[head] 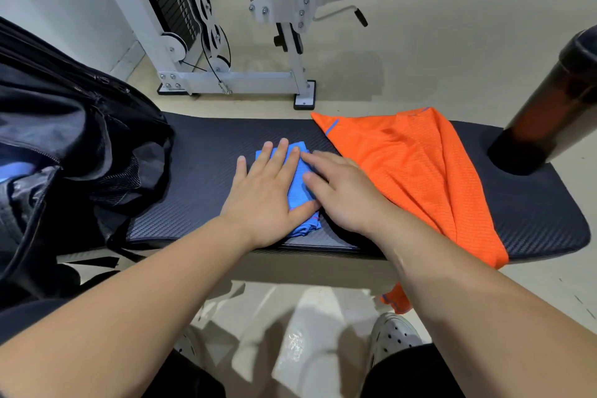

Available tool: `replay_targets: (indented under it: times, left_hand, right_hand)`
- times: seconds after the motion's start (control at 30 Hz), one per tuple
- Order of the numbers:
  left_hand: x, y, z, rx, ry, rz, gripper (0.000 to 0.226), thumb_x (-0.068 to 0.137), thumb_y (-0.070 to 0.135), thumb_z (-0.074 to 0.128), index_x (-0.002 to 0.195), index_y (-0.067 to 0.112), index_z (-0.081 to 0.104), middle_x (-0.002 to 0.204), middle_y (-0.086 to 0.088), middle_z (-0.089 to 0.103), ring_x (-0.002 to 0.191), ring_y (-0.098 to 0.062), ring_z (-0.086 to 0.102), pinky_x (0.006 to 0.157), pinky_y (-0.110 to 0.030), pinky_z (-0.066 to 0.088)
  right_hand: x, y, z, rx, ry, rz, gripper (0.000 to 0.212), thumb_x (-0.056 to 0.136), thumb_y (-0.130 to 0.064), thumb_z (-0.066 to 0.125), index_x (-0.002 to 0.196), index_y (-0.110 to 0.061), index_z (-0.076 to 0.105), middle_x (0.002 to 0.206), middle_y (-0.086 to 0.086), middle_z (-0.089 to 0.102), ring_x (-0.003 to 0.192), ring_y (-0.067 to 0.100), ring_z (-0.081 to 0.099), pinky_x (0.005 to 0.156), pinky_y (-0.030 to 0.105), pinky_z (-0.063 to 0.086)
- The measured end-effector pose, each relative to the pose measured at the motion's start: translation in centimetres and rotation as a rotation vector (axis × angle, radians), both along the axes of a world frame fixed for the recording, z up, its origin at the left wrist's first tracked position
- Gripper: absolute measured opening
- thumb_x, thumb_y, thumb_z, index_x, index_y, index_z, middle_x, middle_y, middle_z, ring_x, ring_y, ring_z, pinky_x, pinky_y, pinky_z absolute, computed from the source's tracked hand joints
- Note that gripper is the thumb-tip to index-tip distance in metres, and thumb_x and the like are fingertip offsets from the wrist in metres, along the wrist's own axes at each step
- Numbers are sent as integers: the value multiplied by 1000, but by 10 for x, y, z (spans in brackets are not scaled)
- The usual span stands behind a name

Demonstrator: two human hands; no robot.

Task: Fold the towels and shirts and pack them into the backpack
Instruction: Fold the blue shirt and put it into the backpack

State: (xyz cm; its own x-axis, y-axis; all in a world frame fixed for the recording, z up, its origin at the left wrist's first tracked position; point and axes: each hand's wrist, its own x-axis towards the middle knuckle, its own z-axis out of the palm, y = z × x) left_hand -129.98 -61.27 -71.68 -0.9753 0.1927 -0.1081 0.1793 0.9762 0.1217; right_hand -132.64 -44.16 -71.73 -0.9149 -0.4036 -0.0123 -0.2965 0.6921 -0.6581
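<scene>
both hands (268, 194) (342, 191) flat on folded blue cloth (298, 187), bench (200, 171).

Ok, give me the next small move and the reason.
Probably curl both hands round the blue cloth and lift it toward the backpack. It already looks folded small, the left hand and right hand lie flat on it, and the backpack sits just left on the bench. The orange shirt can wait.
</scene>
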Motion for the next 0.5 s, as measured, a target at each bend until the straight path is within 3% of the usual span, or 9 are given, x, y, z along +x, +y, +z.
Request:
replay_targets:
  times: [0.03,0.1,0.23,0.33,0.37,0.43,0.5]
  left_hand:
    - [0,0,0,-8,8,-5,100,80,80,11,161,24,-1,169,3,-9,155,-21,-10,124,-57,2]
    - [-3,1,-2,-11,8,-5,99,80,78,13,161,23,0,169,1,-9,155,-22,-10,124,-57,2]
    - [-7,0,3,91,-44,11,97,87,76,33,161,24,-1,168,-1,-18,154,-21,-17,124,-56,-1]
    - [3,-6,11,316,-86,77,90,90,65,55,161,33,8,167,-5,-22,154,-22,-16,125,-50,-2]
    - [8,-10,13,387,-56,135,84,90,62,58,159,37,16,168,-8,-15,155,-25,-9,125,-48,3]
    - [13,-21,16,453,43,286,71,88,63,58,152,45,33,164,-16,18,149,-33,20,122,-44,20]
    - [14,-31,17,484,40,337,65,85,66,59,144,47,42,134,-9,49,125,-28,48,108,-38,38]
  right_hand:
    - [0,2,-3,184,49,0,52,102,-43,39,154,-34,37,163,0,31,150,25,23,121,41,18]
    - [1,6,-3,322,55,-17,53,103,-45,39,155,-45,27,168,-3,18,154,27,10,121,45,9]
    - [-1,5,3,282,46,-41,53,101,-51,44,152,-49,31,168,1,17,155,29,6,124,49,1]
    - [-1,2,4,250,38,-32,57,99,-50,50,153,-44,33,167,4,21,154,28,9,125,43,5]
    - [-1,1,3,255,45,-28,58,99,-50,51,153,-43,33,166,4,23,154,28,11,125,42,7]
    - [-1,0,1,259,52,-30,60,98,-51,52,154,-41,33,164,5,28,153,28,15,124,40,11]
    - [-2,0,1,253,39,-29,61,97,-52,53,154,-40,34,163,6,31,152,28,18,124,40,14]
